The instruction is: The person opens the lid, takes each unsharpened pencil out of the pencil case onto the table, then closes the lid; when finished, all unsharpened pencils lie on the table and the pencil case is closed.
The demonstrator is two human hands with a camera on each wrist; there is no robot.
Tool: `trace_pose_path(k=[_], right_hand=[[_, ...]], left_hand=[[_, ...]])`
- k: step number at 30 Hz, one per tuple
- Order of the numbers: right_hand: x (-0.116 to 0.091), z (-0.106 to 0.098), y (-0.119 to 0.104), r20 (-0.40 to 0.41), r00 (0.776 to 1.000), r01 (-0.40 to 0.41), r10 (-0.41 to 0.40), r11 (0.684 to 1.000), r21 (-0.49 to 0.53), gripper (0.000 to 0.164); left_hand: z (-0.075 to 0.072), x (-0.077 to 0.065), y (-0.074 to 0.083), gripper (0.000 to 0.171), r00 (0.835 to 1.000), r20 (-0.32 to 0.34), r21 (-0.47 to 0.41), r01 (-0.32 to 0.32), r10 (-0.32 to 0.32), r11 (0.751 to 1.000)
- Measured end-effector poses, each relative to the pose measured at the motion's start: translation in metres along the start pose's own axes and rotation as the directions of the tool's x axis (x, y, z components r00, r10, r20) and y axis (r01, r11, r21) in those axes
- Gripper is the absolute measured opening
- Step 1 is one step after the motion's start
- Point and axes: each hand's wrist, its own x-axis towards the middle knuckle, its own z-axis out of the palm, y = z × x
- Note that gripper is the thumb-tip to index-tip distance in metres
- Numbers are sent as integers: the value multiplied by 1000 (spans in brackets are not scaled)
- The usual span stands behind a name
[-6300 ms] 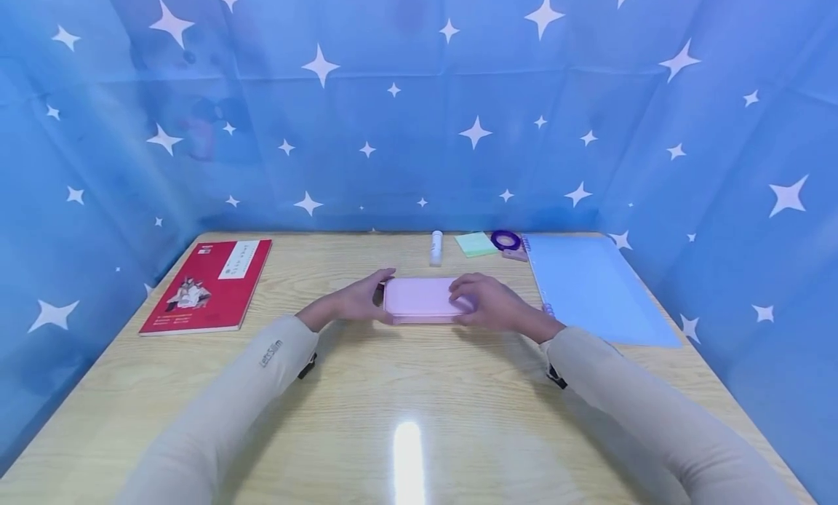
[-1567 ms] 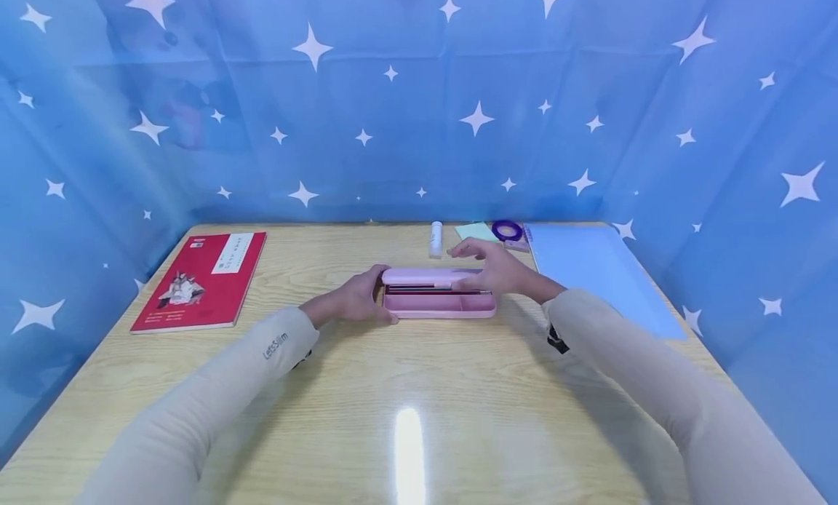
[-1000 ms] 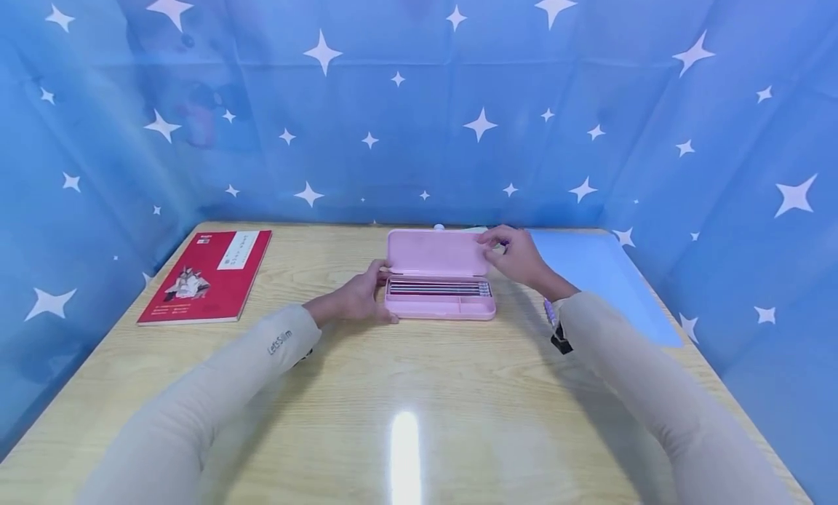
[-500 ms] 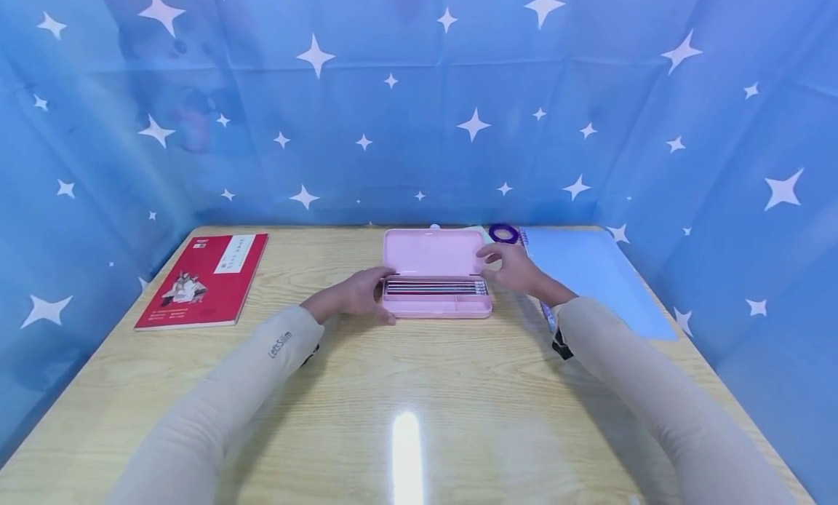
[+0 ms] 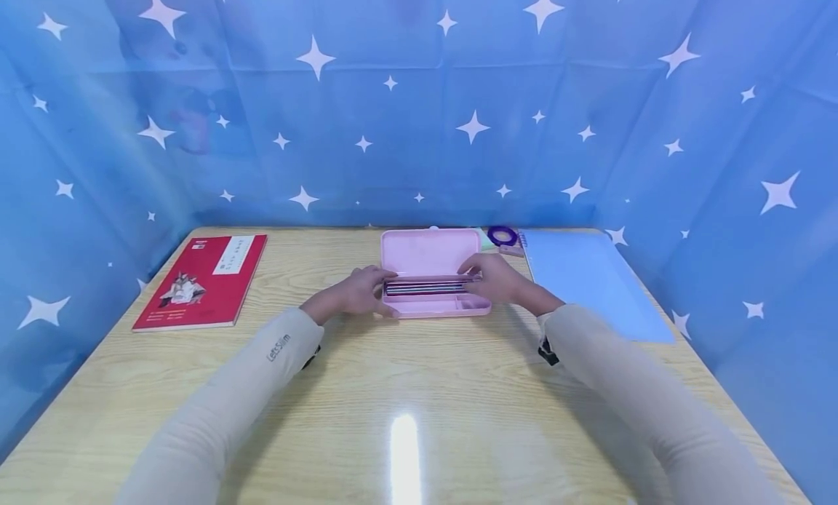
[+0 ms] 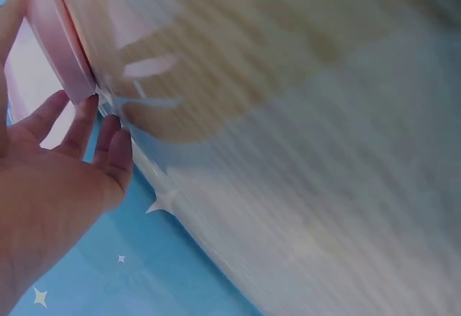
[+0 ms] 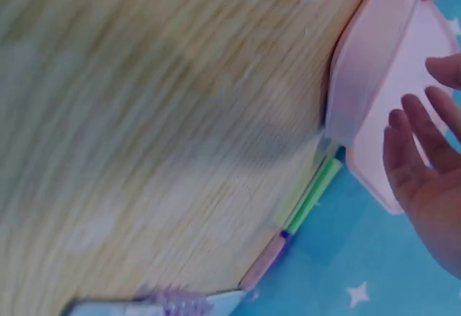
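Observation:
A pink pencil case [image 5: 422, 306] lies on the table with its lid [image 5: 428, 250] raised at the back. Several pencils [image 5: 424, 288] lie side by side in its long rear compartment. My left hand [image 5: 356, 292] holds the case's left end, thumb at the front and fingers at the back; the left wrist view shows its fingertips against the case [image 6: 61, 39]. Over the right end of the pencils is my right hand [image 5: 497, 278], its fingers hiding their tips. In the right wrist view the fingers of this hand [image 7: 439, 186] are spread beside the lid.
At the left lies a red book [image 5: 203, 283]. A blue spiral notebook [image 5: 589, 283] is at the right. Behind the case are a purple tape roll [image 5: 502, 236], a small pink block [image 5: 511, 250] and green sticky notes [image 5: 486, 240], partly hidden by the lid.
The pencil case has gone from closed to open, its lid swung back by my right hand. That hand has since left the lid's edge and moved left and down over the pencils.

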Motion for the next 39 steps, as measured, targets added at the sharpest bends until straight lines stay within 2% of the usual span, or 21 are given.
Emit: trace_pose_path(k=[8,18,26,30,34,39], right_hand=[[7,11,-2,6,997,80,-80,996,-27,21],[12,16,-2,28,998,55,-53,997,-51,28],[14,16,-5,48,999,6,-4,999,-54,27],[16,16,-5,57,998,13,-10,999,-49,25],[18,15,-3,77,997,27,-27,1000,7,20],[17,15,2,85,995,45,-51,997,63,15]], left_hand=[[-5,-1,1,93,999,32,-5,42,-42,999],[-12,3,3,89,994,79,38,73,-76,997],[-8,5,6,88,998,55,27,40,-42,999],[-6,5,9,89,997,42,29,66,-68,997],[-7,5,12,86,993,25,22,117,-117,993],[-6,5,10,84,992,13,17,126,-126,992]])
